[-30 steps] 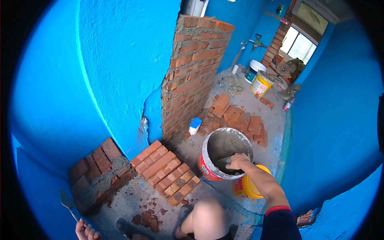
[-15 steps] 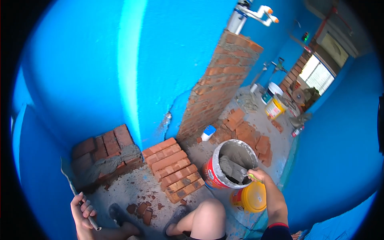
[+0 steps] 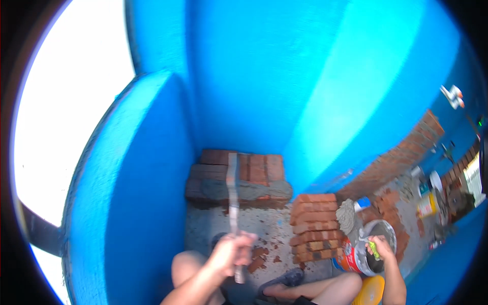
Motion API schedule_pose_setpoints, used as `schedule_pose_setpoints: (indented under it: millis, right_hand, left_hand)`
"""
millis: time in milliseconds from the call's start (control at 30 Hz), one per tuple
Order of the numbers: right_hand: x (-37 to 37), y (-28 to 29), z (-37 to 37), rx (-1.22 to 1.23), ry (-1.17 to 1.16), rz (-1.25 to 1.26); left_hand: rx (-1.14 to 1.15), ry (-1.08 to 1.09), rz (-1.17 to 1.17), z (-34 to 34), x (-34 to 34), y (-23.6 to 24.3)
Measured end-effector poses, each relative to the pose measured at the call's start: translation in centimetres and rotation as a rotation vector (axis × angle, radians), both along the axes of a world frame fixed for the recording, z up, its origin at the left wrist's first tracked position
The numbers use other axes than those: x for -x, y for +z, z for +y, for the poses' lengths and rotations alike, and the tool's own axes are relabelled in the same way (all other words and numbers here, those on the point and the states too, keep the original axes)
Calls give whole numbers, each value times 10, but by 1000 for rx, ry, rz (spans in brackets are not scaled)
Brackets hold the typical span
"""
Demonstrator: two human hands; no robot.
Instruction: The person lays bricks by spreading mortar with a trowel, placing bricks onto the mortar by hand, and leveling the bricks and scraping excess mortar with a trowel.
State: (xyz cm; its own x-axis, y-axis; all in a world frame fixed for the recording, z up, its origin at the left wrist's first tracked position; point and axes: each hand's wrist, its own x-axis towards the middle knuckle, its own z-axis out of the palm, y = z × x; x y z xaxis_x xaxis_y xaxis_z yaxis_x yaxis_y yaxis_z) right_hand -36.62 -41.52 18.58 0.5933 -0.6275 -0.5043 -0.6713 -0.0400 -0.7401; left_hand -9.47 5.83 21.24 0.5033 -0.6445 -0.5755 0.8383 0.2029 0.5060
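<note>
My left hand (image 3: pixel 233 255), smeared by motion, is closed around a long thin flat metal tool (image 3: pixel 233 198), held upright. Beyond its tip lies a low block of bricks (image 3: pixel 258 166) with a grey mortar bed (image 3: pixel 254 190) along its front. At the right, my right hand (image 3: pixel 384 246) grips the yellow-green handle of a trowel (image 3: pixel 374 249). A heap of wet mortar (image 3: pixel 346 216) rides on the trowel's blade, over the left rim of a red and white bucket (image 3: pixel 349 256). More grey mortar is inside the bucket.
A stack of loose bricks (image 3: pixel 314 223) stands left of the bucket. A yellow lidded pail (image 3: pixel 370 292) sits close to my leg. Brick fragments (image 3: pixel 259 258) litter the floor. Blue walls (image 3: pixel 147 213) enclose the left and back; a partial brick wall (image 3: pixel 401 157) stands at right.
My view has swung left toward the low brick block. The trowel has come up out of the bucket with mortar on it. My left hand has brought the metal tool before the bricks.
</note>
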Motion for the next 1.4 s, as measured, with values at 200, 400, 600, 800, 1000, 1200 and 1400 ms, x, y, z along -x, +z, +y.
schedule_pose_setpoints:
  millis: [200,400,600,800,1000,1200,1400]
  right_hand:
    - [-201,-68,100,-292,337,-33]
    - [-382,-159,221,275,755,-192]
    - [-447,-190,342,1084,987,-166]
    - [-426,-160,354,889,788,-265]
    - [-424,-143,371,335,889,-5]
    - [-404,-161,396,424,793,76]
    - [-360,-153,305,444,647,212]
  left_hand:
    - [40,-228,-88,-16,22,-5]
    - [-129,-356,-439,-16,10,21]
    - [-158,-263,-378,-17,-1,11]
    - [-145,-186,-225,-10,-7,8]
    - [10,-118,-185,-21,-1,0]
    - [123,-213,-29,-16,-5,16]
    - [138,-248,-21,-19,7,9]
